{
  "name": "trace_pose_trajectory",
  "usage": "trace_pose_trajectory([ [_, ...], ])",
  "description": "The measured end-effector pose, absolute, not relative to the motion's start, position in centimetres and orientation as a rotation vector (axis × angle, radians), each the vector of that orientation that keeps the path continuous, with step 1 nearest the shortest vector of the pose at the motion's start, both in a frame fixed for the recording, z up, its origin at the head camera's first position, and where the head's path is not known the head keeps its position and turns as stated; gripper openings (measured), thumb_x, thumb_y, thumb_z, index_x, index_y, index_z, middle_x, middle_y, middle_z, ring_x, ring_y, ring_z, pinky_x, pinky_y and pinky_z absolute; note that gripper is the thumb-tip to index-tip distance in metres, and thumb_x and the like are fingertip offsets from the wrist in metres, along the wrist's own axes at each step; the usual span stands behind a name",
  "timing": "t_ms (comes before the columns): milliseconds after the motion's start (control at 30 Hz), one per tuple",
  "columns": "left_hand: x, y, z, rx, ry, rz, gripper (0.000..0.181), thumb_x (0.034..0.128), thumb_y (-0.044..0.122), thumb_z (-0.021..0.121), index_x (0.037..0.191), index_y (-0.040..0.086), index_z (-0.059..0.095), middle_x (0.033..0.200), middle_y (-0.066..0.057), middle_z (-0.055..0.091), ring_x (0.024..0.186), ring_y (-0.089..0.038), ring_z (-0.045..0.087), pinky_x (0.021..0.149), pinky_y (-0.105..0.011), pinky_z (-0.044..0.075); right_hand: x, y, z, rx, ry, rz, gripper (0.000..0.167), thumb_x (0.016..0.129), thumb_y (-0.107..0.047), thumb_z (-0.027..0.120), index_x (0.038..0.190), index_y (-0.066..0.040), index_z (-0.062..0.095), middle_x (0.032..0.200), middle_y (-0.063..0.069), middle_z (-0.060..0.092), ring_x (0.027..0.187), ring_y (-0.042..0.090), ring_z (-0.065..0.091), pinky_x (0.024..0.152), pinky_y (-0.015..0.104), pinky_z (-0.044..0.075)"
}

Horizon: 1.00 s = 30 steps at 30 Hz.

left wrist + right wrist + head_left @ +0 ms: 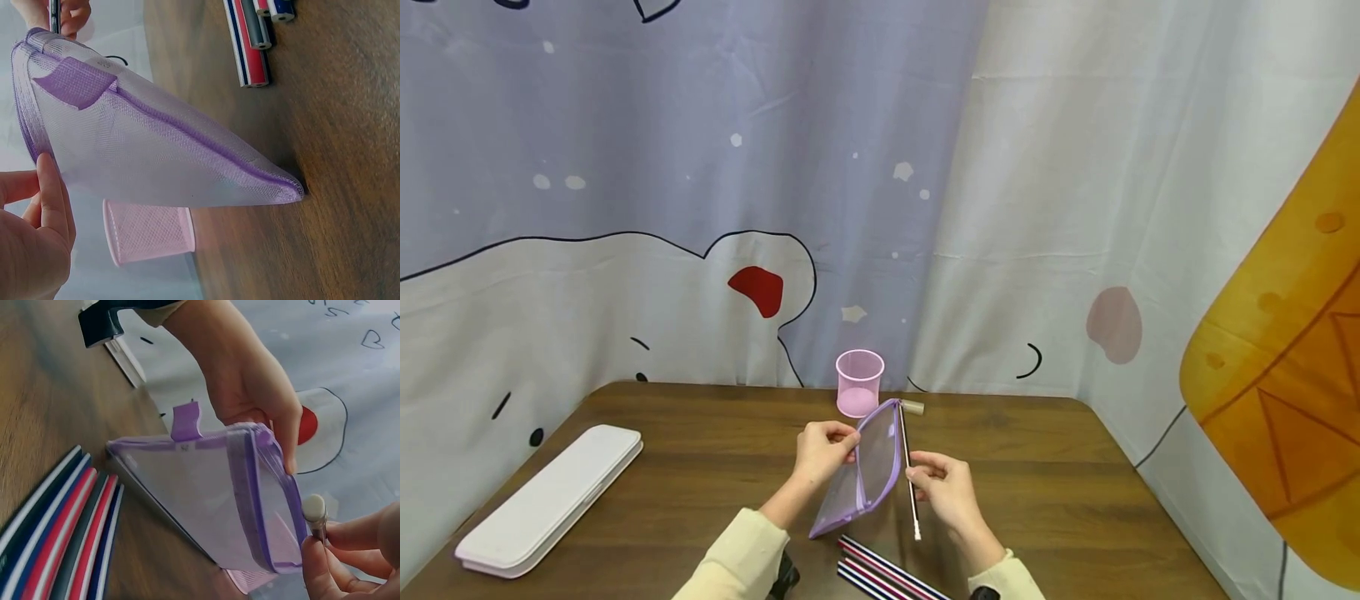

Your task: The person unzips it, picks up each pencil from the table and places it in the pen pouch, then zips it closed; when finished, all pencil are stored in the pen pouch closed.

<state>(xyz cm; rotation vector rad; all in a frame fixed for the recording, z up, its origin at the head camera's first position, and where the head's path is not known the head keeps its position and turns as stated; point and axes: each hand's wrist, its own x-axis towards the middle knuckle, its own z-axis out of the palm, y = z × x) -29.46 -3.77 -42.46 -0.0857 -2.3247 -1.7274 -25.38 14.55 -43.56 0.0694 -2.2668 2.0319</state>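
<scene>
A purple-edged mesh pouch (pixel 880 454) is tilted up off the table, its rim pinched by the left hand (pixel 822 454) between thumb and fingers. The right hand (pixel 947 492) pinches a thin dark pencil (pixel 905 442) just right of the pouch; its white eraser end (pixel 314 507) shows beside the pouch's mouth in the right wrist view. In the left wrist view the pouch (pixel 144 144) has a purple tab, and the left hand (pixel 37 231) holds its edge. Several striped pencils (pixel 887 571) lie on the table below the pouch.
A pink mesh cup (pixel 859 383) stands at the table's back edge, behind the pouch. Beside it lies a small pale cylinder (pixel 913 407). A long white case (pixel 550 500) rests on the table at the left. A patterned curtain (pixel 865 167) hangs behind the table.
</scene>
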Motion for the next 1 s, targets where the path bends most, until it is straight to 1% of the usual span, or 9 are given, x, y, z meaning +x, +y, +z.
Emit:
trace_pose_trajectory([
  [133, -29.4, -3.7, -42.6, -0.094, -2.319, -1.727, 0.009, 0.0757, 0.006, 0.064, 0.078, -0.002, 0.068, 0.064, -0.013, 0.066, 0.043, -0.002, 0.056, 0.045, -0.021, 0.053, -25.8, 13.6, -43.7, 0.081, -2.289, 2.033, 0.032, 0.075, 0.0, 0.063, 0.104, 0.013, 0.057, 0.076, 0.016, 0.067, 0.051, 0.005, 0.053, 0.05, 0.021, 0.053],
  [300, -29.2, -3.4, -42.8, -0.1, -2.315, -1.757, 0.01, 0.0757, 0.006, 0.064, 0.079, -0.003, 0.067, 0.065, -0.014, 0.066, 0.045, -0.005, 0.058, 0.047, -0.023, 0.054, -26.3, 12.9, -44.0, 0.062, -2.314, 2.048, 0.032, 0.077, -0.002, 0.062, 0.104, 0.015, 0.056, 0.073, 0.01, 0.066, 0.053, 0.005, 0.055, 0.053, 0.027, 0.055],
  [400, -29.1, -3.2, -43.0, -0.103, -2.313, -1.772, 0.01, 0.0758, 0.006, 0.064, 0.079, -0.003, 0.067, 0.065, -0.013, 0.066, 0.046, -0.007, 0.059, 0.047, -0.024, 0.055, -26.6, 12.6, -44.1, 0.026, -2.308, 2.083, 0.033, 0.077, -0.002, 0.062, 0.104, 0.016, 0.055, 0.073, 0.008, 0.066, 0.052, 0.006, 0.055, 0.054, 0.027, 0.056],
  [533, -28.9, -2.9, -43.2, -0.134, -2.318, -1.781, 0.011, 0.0755, 0.006, 0.064, 0.079, -0.004, 0.067, 0.065, -0.014, 0.065, 0.045, -0.007, 0.059, 0.046, -0.022, 0.054, -26.9, 12.3, -44.3, -0.031, -2.294, 2.105, 0.033, 0.076, 0.0, 0.061, 0.104, 0.017, 0.054, 0.075, 0.013, 0.066, 0.05, 0.007, 0.056, 0.053, 0.026, 0.055],
  [633, -28.7, -2.6, -43.2, -0.164, -2.323, -1.792, 0.012, 0.0753, 0.005, 0.064, 0.08, -0.005, 0.066, 0.065, -0.015, 0.065, 0.045, -0.005, 0.057, 0.046, -0.022, 0.054, -27.1, 12.1, -44.5, -0.069, -2.294, 2.099, 0.032, 0.076, 0.002, 0.061, 0.103, 0.017, 0.054, 0.075, 0.014, 0.066, 0.05, 0.008, 0.057, 0.051, 0.024, 0.055],
  [833, -28.4, -2.0, -43.2, -0.225, -2.328, -1.809, 0.012, 0.0754, 0.004, 0.064, 0.08, -0.007, 0.066, 0.066, -0.016, 0.065, 0.046, -0.003, 0.057, 0.046, -0.021, 0.054, -27.2, 11.8, -44.7, -0.127, -2.314, 2.062, 0.032, 0.075, 0.003, 0.062, 0.102, 0.018, 0.054, 0.068, 0.007, 0.064, 0.047, 0.007, 0.056, 0.048, 0.022, 0.054],
  [1000, -28.2, -1.9, -43.2, -0.245, -2.322, -1.817, 0.013, 0.0753, 0.004, 0.064, 0.081, -0.007, 0.066, 0.066, -0.017, 0.066, 0.046, -0.001, 0.056, 0.046, -0.02, 0.053, -27.2, 11.6, -44.8, -0.15, -2.33, 2.012, 0.031, 0.074, 0.001, 0.063, 0.101, 0.015, 0.056, 0.069, 0.008, 0.065, 0.046, 0.006, 0.056, 0.047, 0.022, 0.054],
])
